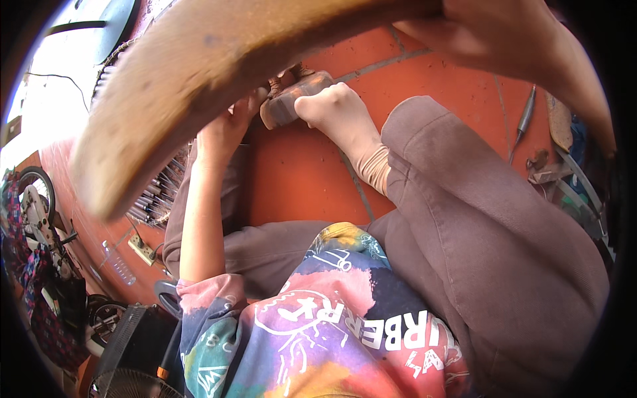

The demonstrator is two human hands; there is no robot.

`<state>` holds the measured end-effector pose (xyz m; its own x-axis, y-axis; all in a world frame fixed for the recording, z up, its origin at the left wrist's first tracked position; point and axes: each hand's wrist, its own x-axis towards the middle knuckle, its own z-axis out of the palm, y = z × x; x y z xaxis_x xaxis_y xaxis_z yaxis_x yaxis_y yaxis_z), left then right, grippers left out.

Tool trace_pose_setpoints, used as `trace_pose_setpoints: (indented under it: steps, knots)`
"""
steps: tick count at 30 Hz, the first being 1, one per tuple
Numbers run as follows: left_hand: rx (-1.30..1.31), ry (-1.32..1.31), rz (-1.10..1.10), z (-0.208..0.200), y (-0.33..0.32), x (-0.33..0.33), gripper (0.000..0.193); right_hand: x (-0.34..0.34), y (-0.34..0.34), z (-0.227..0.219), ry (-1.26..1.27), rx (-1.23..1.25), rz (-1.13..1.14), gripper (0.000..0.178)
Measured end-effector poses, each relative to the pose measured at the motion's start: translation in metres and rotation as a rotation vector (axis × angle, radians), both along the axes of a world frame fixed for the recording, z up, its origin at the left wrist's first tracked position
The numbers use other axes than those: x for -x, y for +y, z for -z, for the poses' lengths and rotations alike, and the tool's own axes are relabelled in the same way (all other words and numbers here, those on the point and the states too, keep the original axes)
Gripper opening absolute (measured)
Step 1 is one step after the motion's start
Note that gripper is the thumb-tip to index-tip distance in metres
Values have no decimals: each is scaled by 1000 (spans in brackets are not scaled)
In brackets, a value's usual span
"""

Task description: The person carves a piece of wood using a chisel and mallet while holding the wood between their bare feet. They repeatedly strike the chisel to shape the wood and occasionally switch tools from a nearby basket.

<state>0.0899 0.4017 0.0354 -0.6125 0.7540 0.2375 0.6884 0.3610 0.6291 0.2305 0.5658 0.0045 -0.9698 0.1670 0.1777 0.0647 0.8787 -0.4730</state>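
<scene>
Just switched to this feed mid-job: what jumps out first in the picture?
The big curved wooden piece sweeps across the top, blurred and close to the camera, with the right hand gripping its upper right end. Beneath it, the left hand reaches to a brownish block on the orange tiled floor, with a bare foot pressed against the block. Loose tools lie at the right.

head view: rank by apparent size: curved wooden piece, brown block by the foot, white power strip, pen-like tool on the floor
1. curved wooden piece, though closeness to the camera inflates it
2. brown block
3. pen-like tool and white power strip: look alike, not ranked

Left hand reaches toward the block.
</scene>
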Motion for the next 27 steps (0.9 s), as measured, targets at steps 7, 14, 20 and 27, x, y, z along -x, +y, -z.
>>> trace_pose_setpoints:
  steps: [7, 14, 20, 27]
  knots:
    - [-492, -687, -457, -8, -48, 16, 16, -14, 60, -120, -115, 0, -298, 17]
    - [-116, -308, -141, -47, -15, -7, 12, -25, 93, -198, -249, -59, -586, 26]
    - [-127, -559, 20, -32, 5, 7, 12, -44, 98, -211, -363, -108, -683, 28]
    - [163, -446, 71, -34, 3, 28, 11, -31, 103, -200, -505, -141, -704, 30]
